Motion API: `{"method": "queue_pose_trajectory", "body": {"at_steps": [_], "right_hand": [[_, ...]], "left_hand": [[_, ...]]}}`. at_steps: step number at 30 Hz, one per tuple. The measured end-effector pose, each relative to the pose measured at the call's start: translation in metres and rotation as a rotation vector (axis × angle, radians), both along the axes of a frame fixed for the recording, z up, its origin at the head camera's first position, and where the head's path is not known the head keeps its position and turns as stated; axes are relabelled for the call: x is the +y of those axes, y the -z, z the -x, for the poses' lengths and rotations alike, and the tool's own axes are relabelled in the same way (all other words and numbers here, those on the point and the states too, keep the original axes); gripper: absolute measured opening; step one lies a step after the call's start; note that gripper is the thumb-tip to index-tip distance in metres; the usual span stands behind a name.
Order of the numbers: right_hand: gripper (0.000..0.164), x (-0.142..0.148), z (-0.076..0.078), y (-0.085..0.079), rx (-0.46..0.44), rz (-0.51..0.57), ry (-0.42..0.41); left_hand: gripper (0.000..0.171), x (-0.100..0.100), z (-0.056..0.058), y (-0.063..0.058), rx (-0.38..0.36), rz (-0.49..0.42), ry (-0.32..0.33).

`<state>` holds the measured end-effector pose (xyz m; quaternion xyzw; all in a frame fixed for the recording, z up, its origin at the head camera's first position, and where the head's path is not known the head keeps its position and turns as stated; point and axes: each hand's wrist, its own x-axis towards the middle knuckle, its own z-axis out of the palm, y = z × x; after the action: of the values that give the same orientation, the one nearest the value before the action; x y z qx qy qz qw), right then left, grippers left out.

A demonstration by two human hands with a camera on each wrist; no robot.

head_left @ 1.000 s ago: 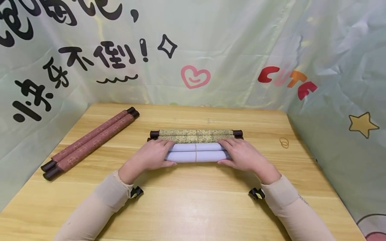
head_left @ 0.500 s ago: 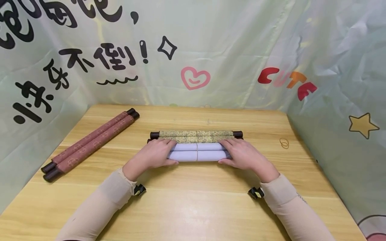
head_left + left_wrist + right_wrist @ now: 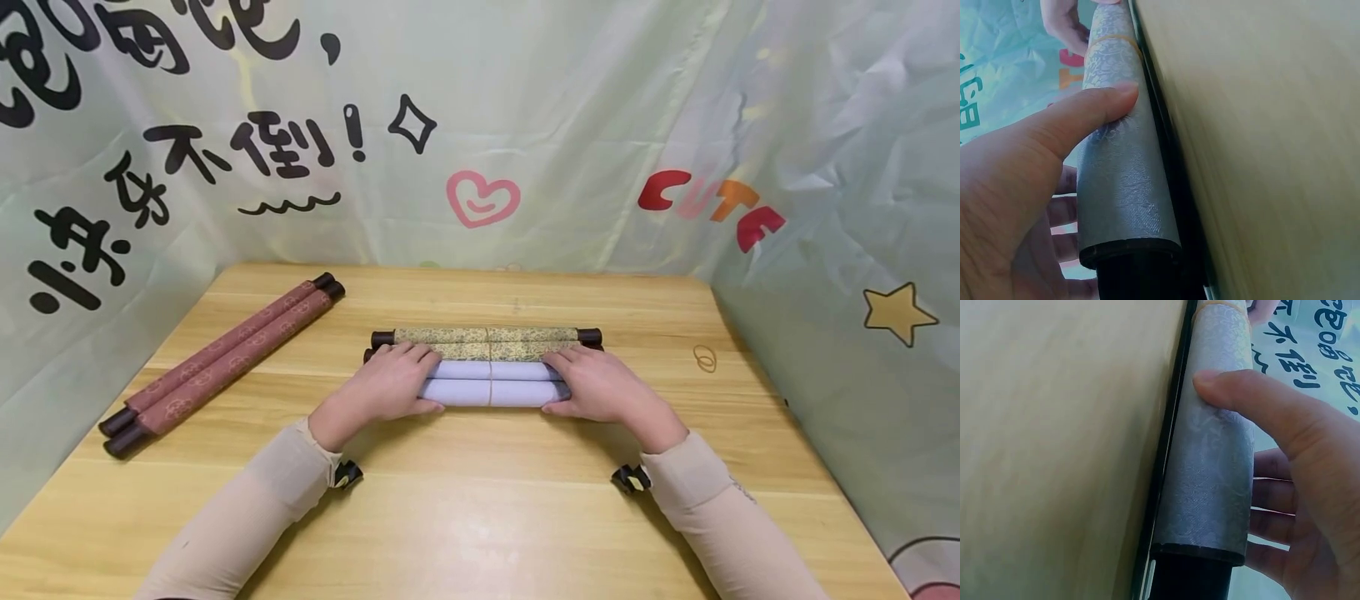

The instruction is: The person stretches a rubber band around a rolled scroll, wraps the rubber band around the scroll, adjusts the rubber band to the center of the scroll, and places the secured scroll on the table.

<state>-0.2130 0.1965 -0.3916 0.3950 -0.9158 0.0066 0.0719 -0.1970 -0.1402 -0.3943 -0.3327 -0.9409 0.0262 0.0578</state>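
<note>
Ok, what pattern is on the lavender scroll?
Pale floral pattern on the lavender scroll, clearest in the left wrist view.

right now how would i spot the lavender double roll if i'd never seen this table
On the wooden table, find the left hand and right hand. They grip the lavender double roll between them, below the yellow roll in the head view; no other roll is lavender.

Scrolls (image 3: pixel 491 392) centre and left, rubber bands (image 3: pixel 705 358) right
</note>
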Motion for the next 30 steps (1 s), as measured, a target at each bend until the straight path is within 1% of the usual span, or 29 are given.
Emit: {"method": "queue_pose_trajectory", "body": {"at_steps": [3, 6, 15, 18, 24, 30], "right_hand": [[0.074, -0.0007, 0.0004, -0.0009, -0.002, 0.006, 0.002], [0.073, -0.0012, 0.0015, -0.0019, 0.000, 0.011, -0.002], [0.070, -0.0012, 0.0053, -0.0009, 0.006, 0.018, -0.008], [0.069, -0.0024, 0.0063, -0.0005, 0.008, 0.024, -0.011], [0.068, -0.0049, 0.0073, 0.0002, 0.009, 0.024, -0.029], [0.069, -0.0051, 0.0085, 0.0005, 0.023, 0.018, -0.035]], "left_hand": [[0.078, -0.0006, 0.0009, 0.0003, 0.004, 0.006, -0.019], [0.078, -0.0013, 0.0017, -0.0005, 0.002, 0.003, -0.021], [0.080, -0.0005, 0.0047, -0.0042, -0.048, 0.008, -0.037], [0.080, -0.0011, 0.0052, -0.0042, -0.053, 0.004, -0.040], [0.078, -0.0025, 0.0050, -0.0003, -0.066, -0.023, -0.028], [0.078, -0.0030, 0.0049, 0.0032, -0.049, -0.045, -0.022]]}}
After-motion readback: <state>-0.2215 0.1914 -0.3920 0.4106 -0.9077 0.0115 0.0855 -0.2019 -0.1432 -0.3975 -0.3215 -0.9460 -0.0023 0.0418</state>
